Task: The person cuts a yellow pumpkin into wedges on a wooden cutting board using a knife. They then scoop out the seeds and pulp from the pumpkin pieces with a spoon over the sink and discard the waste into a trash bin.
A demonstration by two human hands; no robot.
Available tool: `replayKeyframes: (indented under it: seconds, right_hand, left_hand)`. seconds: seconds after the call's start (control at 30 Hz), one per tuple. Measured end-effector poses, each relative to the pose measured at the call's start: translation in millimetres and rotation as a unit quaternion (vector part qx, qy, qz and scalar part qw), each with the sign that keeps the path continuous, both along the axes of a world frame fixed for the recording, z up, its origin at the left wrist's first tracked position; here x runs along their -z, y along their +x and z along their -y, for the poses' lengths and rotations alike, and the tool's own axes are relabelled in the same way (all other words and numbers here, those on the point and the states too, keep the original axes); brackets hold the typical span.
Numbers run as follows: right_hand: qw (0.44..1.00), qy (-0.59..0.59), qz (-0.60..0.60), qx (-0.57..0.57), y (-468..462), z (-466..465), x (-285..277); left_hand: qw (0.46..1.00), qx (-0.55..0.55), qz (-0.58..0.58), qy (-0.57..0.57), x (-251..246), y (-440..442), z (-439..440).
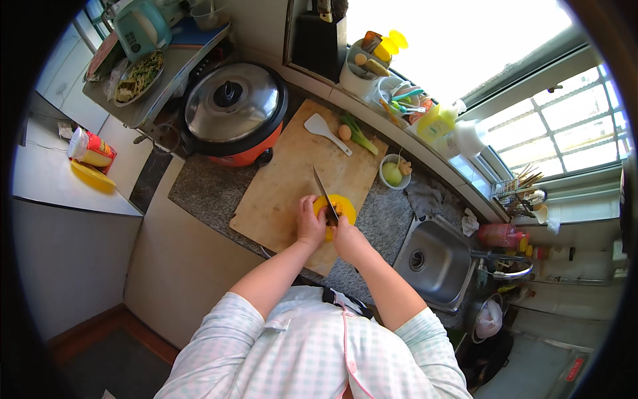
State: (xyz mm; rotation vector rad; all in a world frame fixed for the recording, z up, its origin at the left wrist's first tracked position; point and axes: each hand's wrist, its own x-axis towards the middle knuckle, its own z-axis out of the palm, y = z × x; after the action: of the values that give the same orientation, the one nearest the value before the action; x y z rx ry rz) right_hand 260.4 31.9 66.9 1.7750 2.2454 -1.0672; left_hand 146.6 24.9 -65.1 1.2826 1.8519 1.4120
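Note:
My right hand (348,240) is closed around the handle of a kitchen knife (323,189), whose blade points away from me over a cut pumpkin (345,203) with orange flesh and a seedy hollow. My left hand (311,221) grips the pumpkin's left side, close to the blade. Whether the blade touches the flesh cannot be told. Both hands are over the near part of a wooden cutting board (269,199). Farther up the board lie a white plastic spatula (326,131), an egg (344,132) and a piece of green onion (360,134).
Left of the board stands an orange electric pan (234,107) with a steel lid. A bowl (383,175) of vegetables stands on the right, before a steel sink (438,264). Utensil containers (356,82) line the window ledge. A plate of food (139,77) sits upper left.

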Motion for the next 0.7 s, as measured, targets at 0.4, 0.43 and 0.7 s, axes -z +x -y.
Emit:
replayKeyframes:
  seconds: [0.4, 0.43, 0.7]
  right_hand:
    - [0.998, -0.055, 0.038, 0.02, 31, 45, -4]
    - [0.998, -0.049, 0.033, 0.024, 32, 47, 4]
    - [0.999, -0.025, 0.019, 0.035, 38, 48, 37]
  left_hand:
    - [1.0, 0.021, -0.003, -0.008, -3, 4, 10]
    - [1.0, 0.02, -0.009, -0.007, -2, 4, 10]
    - [1.0, 0.022, -0.016, -0.01, -3, 0, -2]
